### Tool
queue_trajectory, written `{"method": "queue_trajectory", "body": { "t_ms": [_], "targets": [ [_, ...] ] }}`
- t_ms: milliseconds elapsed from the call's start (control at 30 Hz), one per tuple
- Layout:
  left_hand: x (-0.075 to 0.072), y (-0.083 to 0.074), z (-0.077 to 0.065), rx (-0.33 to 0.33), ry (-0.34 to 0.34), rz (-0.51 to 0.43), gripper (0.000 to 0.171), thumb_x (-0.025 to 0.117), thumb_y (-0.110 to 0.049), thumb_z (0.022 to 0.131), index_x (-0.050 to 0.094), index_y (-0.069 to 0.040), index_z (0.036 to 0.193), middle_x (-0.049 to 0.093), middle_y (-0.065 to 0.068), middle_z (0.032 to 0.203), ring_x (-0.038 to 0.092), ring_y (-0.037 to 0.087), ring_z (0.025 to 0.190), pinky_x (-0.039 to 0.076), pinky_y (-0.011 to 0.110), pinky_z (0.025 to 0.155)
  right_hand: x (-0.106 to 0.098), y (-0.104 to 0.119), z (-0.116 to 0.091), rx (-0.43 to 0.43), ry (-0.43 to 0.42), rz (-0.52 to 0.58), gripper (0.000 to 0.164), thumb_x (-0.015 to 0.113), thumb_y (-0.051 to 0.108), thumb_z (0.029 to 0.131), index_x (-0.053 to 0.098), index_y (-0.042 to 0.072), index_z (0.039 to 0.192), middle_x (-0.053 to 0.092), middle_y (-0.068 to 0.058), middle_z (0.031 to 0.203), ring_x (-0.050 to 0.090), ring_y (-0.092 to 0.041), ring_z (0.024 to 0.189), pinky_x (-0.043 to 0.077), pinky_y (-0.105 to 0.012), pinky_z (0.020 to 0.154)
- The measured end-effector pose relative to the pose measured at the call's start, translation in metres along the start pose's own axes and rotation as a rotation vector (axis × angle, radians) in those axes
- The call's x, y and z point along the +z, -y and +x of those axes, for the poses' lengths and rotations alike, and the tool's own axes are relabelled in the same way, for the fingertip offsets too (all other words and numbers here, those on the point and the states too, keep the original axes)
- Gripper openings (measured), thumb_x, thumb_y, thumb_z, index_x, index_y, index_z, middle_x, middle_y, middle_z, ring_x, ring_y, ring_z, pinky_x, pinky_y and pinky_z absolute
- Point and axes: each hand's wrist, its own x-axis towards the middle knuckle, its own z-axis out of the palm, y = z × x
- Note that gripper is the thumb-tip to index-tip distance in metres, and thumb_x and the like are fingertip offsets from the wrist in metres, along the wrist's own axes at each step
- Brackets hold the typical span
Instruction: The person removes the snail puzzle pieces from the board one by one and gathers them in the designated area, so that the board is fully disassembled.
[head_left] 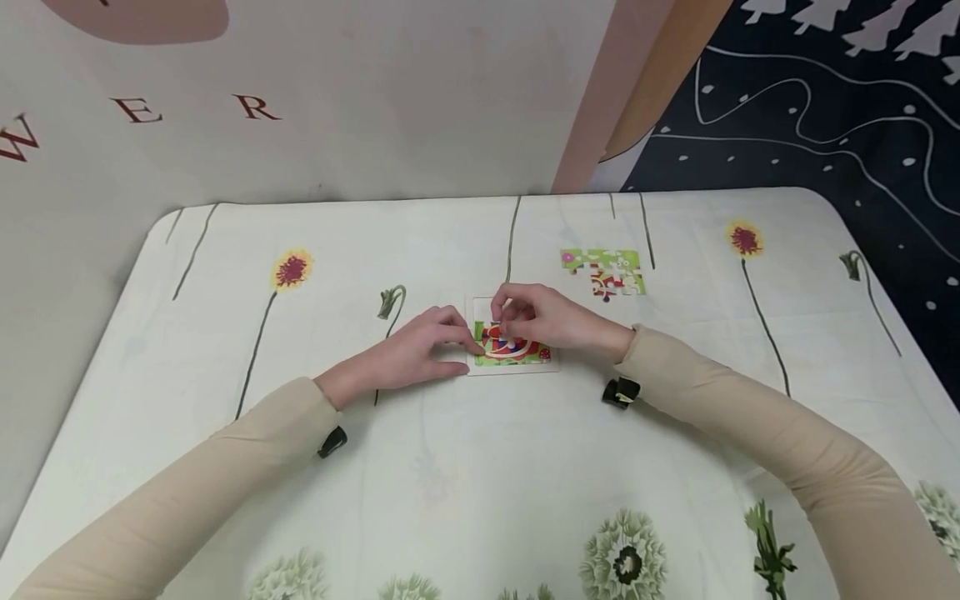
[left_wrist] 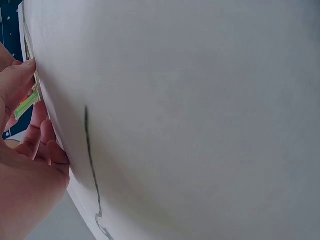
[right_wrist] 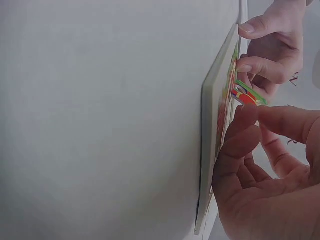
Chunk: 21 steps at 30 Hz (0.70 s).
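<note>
- two beige sleeves [head_left: 750,417] reach in over the counter [head_left: 480,467], which wears a white cloth printed with flowers; a small black device [head_left: 621,392] sits under the right cuff.
- the left hand [head_left: 420,348] has its thumb and forefinger apart, both touching the puzzle board [head_left: 482,308] at its left side.
- the right hand [head_left: 547,317] has thumb and forefinger clamped on a puzzle piece [right_wrist: 248,95], tilted over the board.
- the board lies roughly midway between the counter's left and right edges, colourful pieces laid across most of it.
- beyond, a block of joined pieces [head_left: 615,262] lies nearer the counter's far edge, right of its middle.
- past the far edge rises a pale wall [head_left: 420,100] with red letters; past the far right corner, a dark panel [head_left: 825,167].
</note>
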Motion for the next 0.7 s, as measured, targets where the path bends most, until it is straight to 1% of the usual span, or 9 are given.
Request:
{"method": "queue_trajectory", "body": {
  "t_ms": [167,433,700],
  "targets": [
    [-0.0002,-0.0006,-0.0003,-0.005,0.005,0.005,0.022,0.076,-0.007,0.082,0.074,-0.012,0.104,0.056,-0.001,0.103,0.048,0.021,0.104,0.037,0.04,0.091,0.0006,0.0005,0.0001,0.013,-0.012,-0.011,0.01,0.058,0.001,0.093,0.057,0.007,0.101,0.066,-0.01,0.097,0.062,-0.021,0.086,0.048,-0.033,0.076],
    [0.0,0.0002,-0.0012,0.001,0.003,0.013,0.022,0.076,-0.007,0.083,0.074,-0.012,0.104,0.056,-0.001,0.104,0.048,0.021,0.103,0.037,0.039,0.09,0.0001,-0.0009,0.001,0.007,-0.03,0.003,0.009,0.059,0.002,0.092,0.059,0.007,0.099,0.067,-0.009,0.095,0.063,-0.02,0.086,0.048,-0.033,0.075],
    [-0.0001,-0.0004,-0.0006,0.004,0.005,0.016,0.022,0.076,-0.007,0.082,0.074,-0.012,0.104,0.057,-0.001,0.104,0.049,0.021,0.104,0.038,0.039,0.091,-0.0037,-0.0007,-0.0018,0.037,-0.054,0.061,0.008,0.059,0.001,0.092,0.06,0.005,0.1,0.067,-0.011,0.093,0.062,-0.022,0.081,0.048,-0.032,0.07]
  ]
}}
